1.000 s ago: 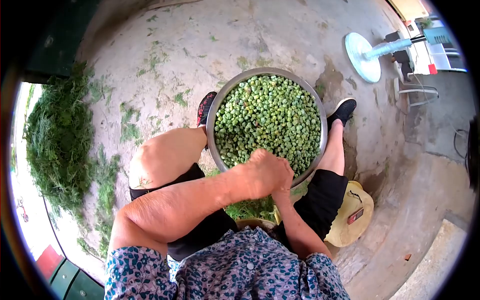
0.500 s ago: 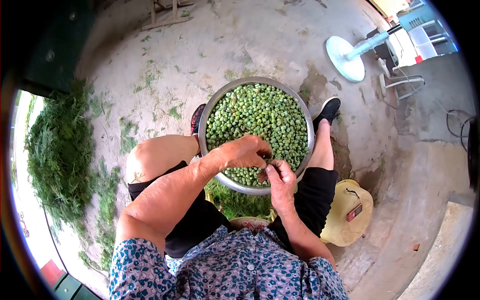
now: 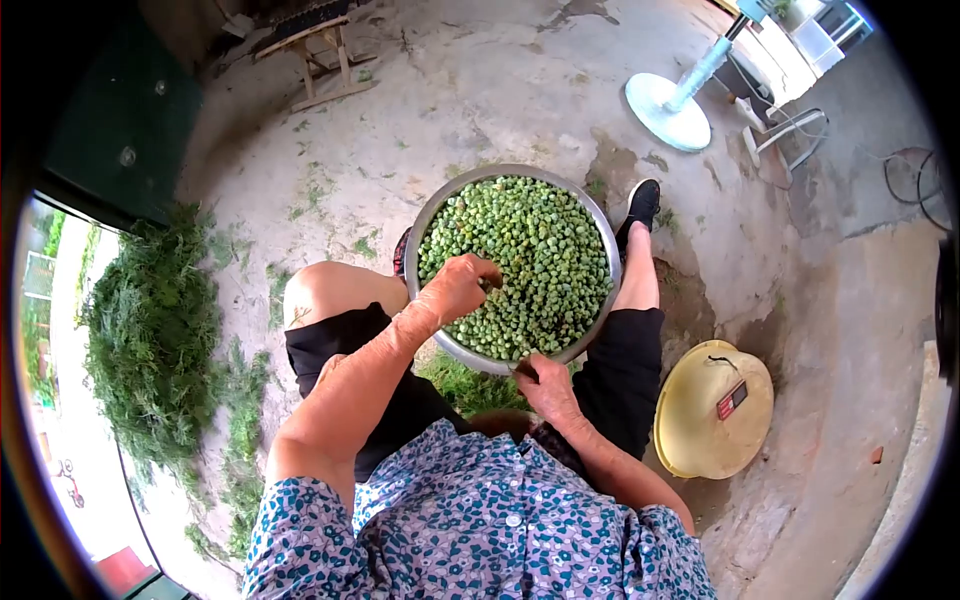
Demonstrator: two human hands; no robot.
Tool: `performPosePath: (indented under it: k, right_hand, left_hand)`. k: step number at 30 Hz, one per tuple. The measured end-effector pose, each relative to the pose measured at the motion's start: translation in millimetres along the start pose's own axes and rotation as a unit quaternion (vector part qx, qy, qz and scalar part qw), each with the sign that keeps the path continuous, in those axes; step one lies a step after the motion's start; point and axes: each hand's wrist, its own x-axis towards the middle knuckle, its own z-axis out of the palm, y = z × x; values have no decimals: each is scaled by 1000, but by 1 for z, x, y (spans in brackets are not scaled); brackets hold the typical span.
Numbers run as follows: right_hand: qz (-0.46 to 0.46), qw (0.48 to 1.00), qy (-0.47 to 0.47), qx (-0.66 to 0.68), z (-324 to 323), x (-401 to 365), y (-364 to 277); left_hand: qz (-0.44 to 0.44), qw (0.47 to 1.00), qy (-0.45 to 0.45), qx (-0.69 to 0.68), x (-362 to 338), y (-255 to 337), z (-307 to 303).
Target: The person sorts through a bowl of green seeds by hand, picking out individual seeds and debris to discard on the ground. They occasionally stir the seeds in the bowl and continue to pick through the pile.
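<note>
A wide metal bowl [image 3: 430, 215] heaped with small green pods [image 3: 530, 250] stands on the concrete floor between my feet. My left hand [image 3: 458, 288] reaches over the near left part of the heap, fingers curled and pinched on a green pod. My right hand [image 3: 547, 388] is lower, just outside the bowl's near rim, its fingertips closed on a small dark piece that is too small to name. The two hands are apart.
Cut green plants [image 3: 150, 330] are piled at the left, with more greens [image 3: 465, 385] under the bowl's near edge. A yellow basin [image 3: 700, 420] lies at my right. A fan base [image 3: 665, 110] stands at the far right and a wooden stool [image 3: 315, 50] at the back.
The hands, together over the bowl's near edge before, have separated: the left went further over the pods and the right drew back to the rim. The view has shifted.
</note>
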Motion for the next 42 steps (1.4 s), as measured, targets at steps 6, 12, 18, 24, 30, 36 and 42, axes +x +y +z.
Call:
performPosePath:
  k: [6, 12, 18, 24, 30, 36, 42]
  right_hand:
    - [17, 999, -37, -5, 2, -9, 0]
    - [-12, 998, -48, -38, 8, -11, 15]
    - [22, 987, -153, -49, 12, -16, 22]
    - [-19, 971, -199, -128, 11, -15, 18]
    - [-78, 955, -247, -148, 3, -15, -13]
    - [-33, 959, -234, -154, 14, -9, -9]
    - [-87, 952, -235, -174, 10, -4, -21]
  left_hand:
    - [-66, 994, 34, -80, -8, -8, 3]
    - [-32, 995, 70, -57, -44, 18, 6]
    - [23, 999, 3, -40, -67, 0, 67]
    - [-4, 993, -48, 105, -53, -5, 81]
    - [38, 985, -45, 162, -50, 1, 85]
    - [65, 989, -83, 102, -52, 1, 74]
    - [68, 993, -62, 74, -67, 11, 60]
